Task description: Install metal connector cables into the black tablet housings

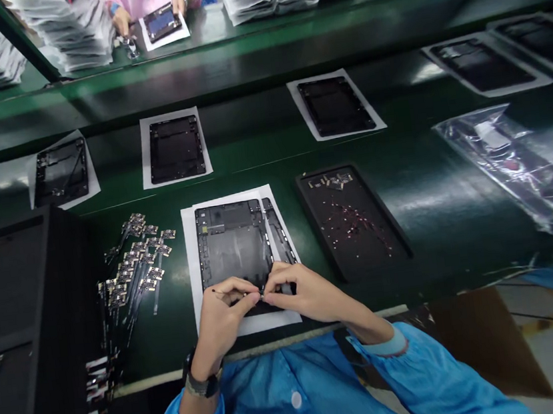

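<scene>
The tablet frame (233, 246) is laid on a white sheet (194, 271) at the near edge of the green bench (432, 201), between loose flex-cable parts (135, 264) on its left and a black tray (353, 221) on its right. At the frame's near edge a small part (261, 293) is pinched by thumb and forefinger of the left hand (224, 314) and the right hand (302, 294), whose fingertips almost meet.

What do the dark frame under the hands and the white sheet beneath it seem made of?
Frame: matt dark plastic or coated metal, judging by its dull grey sheen. Sheet: thin white paper, perhaps foam, lying flat with crisp edges.
</scene>
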The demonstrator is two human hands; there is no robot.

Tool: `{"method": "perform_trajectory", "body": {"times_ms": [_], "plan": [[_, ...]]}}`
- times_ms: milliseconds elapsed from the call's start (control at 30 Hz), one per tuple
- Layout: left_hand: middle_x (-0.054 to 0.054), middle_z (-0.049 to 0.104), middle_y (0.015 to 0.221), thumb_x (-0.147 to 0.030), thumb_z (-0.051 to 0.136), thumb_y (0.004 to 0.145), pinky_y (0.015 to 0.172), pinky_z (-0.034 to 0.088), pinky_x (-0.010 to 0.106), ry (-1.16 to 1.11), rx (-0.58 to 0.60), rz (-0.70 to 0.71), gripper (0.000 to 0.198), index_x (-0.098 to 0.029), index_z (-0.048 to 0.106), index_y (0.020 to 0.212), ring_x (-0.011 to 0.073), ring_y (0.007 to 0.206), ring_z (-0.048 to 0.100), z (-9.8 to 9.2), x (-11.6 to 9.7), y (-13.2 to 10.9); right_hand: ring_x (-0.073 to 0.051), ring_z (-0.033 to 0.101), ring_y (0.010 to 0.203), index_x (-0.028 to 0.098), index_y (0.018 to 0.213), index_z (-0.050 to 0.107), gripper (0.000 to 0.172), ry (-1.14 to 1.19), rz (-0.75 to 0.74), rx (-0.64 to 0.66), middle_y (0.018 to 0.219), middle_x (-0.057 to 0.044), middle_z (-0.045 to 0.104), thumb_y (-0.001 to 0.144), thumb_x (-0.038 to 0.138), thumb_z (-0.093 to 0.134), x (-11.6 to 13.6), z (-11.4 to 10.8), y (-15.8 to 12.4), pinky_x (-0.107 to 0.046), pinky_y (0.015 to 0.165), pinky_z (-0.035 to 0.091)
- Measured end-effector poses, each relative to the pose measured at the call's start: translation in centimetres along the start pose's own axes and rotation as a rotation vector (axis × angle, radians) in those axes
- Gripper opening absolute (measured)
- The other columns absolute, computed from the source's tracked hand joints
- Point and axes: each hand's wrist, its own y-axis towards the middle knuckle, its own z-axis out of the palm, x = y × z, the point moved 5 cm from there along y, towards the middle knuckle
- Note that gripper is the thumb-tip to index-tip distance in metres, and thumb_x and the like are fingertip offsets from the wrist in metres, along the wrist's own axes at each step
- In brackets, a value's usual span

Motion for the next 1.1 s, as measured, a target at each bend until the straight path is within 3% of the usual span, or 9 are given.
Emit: {"method": "perform_trajectory", "body": {"times_ms": [333, 533, 700, 900, 1100], "plan": [[0.002, 0.068, 0.072, -0.017, 0.075, 0.065, 0.062, 0.048, 0.02, -0.067, 0.03, -0.016, 0.005, -0.015, 0.071, 0.067, 0.0116, 0.064, 0.062, 0.05, 0.38, 0.12, -0.015, 0.059, 0.074, 0.017, 0.075, 0.072, 0.009, 0.036, 0.002, 0.039, 0.075, -0.002, 0.059, 0.082, 0.017, 0.066, -0.16, -0.01, 0.17, -0.027, 0.071, 0.044], [0.002, 0.066, 0.071, -0.02, 0.071, 0.068, 0.059, 0.048, 0.021, 0.104, -0.093, 0.032, 0.005, -0.015, 0.072, 0.069, 0.0119, 0.061, 0.062, -0.06, 0.16, -0.37, -0.017, 0.058, 0.08, 0.018, 0.075, 0.071, 0.014, -0.075, -0.033, -0.002, 0.074, -0.003, 0.066, 0.085, 0.014, 0.063, -0.18, 0.48, -0.09, -0.028, 0.072, 0.043], [0.002, 0.064, 0.059, -0.024, 0.073, 0.065, 0.054, 0.048, 0.022, 0.108, -0.088, -0.062, 0.011, -0.014, 0.071, 0.07, 0.0136, 0.055, 0.06, 0.2, 0.22, -0.35, -0.018, 0.058, 0.08, 0.019, 0.079, 0.072, 0.014, -0.079, -0.075, -0.016, 0.077, -0.003, 0.07, 0.088, 0.016, 0.061, -0.19, 0.69, -0.39, -0.029, 0.073, 0.043], [0.003, 0.067, 0.07, -0.024, 0.071, 0.067, 0.058, 0.049, 0.022, 0.169, -0.126, 0.005, 0.01, -0.015, 0.072, 0.069, 0.0134, 0.059, 0.062, 0.17, -0.39, -0.52, -0.017, 0.059, 0.079, 0.018, 0.077, 0.072, 0.013, -0.078, -0.018, -0.036, 0.076, -0.003, 0.068, 0.086, 0.015, 0.063, -0.35, 0.67, -0.4, -0.03, 0.073, 0.044], [0.003, 0.066, 0.069, -0.023, 0.069, 0.068, 0.058, 0.048, 0.023, 0.221, -0.104, -0.006, 0.009, -0.015, 0.072, 0.07, 0.0142, 0.06, 0.062, 0.38, -0.54, -0.69, -0.017, 0.06, 0.078, 0.019, 0.076, 0.074, 0.012, -0.061, 0.046, -0.046, 0.077, -0.004, 0.065, 0.084, 0.016, 0.065, -0.32, 0.57, -0.47, -0.029, 0.073, 0.045]]}}
